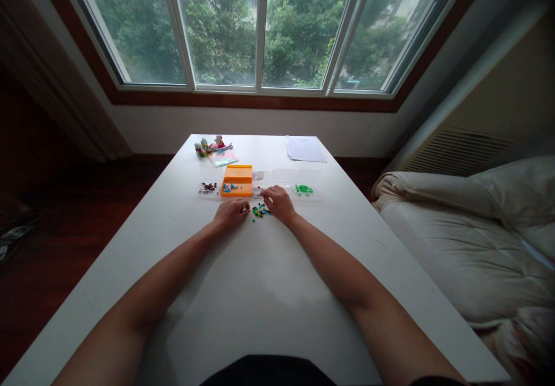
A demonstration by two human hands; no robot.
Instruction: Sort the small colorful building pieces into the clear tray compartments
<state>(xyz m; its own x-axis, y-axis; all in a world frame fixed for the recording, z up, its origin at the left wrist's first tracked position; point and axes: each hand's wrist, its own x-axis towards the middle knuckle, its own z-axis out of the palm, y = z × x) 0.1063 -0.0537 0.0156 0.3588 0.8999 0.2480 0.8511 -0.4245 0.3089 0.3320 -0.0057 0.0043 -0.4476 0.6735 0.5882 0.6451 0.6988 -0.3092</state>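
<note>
A small heap of mixed-colour toy bricks (261,211) lies on the white table, between my two hands. My left hand (233,212) rests just left of the heap, in front of the orange box, with thumb and fingers curled together; anything in them is too small to make out. Right of the heap, my right hand (280,202) reaches over a small clear compartment, its fingertips pinched; what they hold cannot be made out. The open orange box (237,173) has blue pieces (229,188) in its near half.
Dark brown pieces (208,186) lie in a clear tray on the left, and green pieces (304,189) in one on the right. Farther back are small figures (212,145), a shiny card (223,158) and paper sheets (306,148). A sofa (468,247) stands right of the table (260,293).
</note>
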